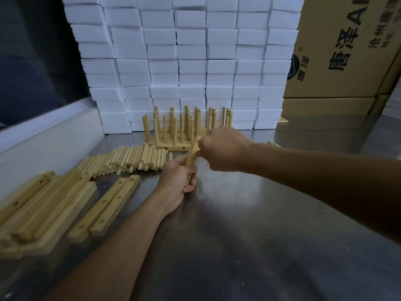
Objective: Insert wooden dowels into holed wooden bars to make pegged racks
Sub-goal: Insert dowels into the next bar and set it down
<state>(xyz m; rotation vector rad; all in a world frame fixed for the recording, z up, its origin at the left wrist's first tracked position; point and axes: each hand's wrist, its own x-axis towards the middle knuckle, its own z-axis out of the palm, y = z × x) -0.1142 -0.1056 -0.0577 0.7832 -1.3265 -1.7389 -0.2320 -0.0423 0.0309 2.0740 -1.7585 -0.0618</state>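
Observation:
My left hand (179,178) grips a holed wooden bar (191,158) held nearly upright at the middle of the metal table (249,224). My right hand (223,148) is closed over the bar's upper end, and a dowel in its fist is mostly hidden. A pile of loose dowels (130,158) lies just left of my hands. Bare holed bars (106,206) lie in a row at the left. Finished pegged racks (186,127) stand behind my hands with their dowels pointing up.
A wall of stacked white foam blocks (184,61) rises behind the racks. Brown cardboard boxes (338,51) with printed characters stand at the back right. A raised white ledge (43,127) runs along the table's left side.

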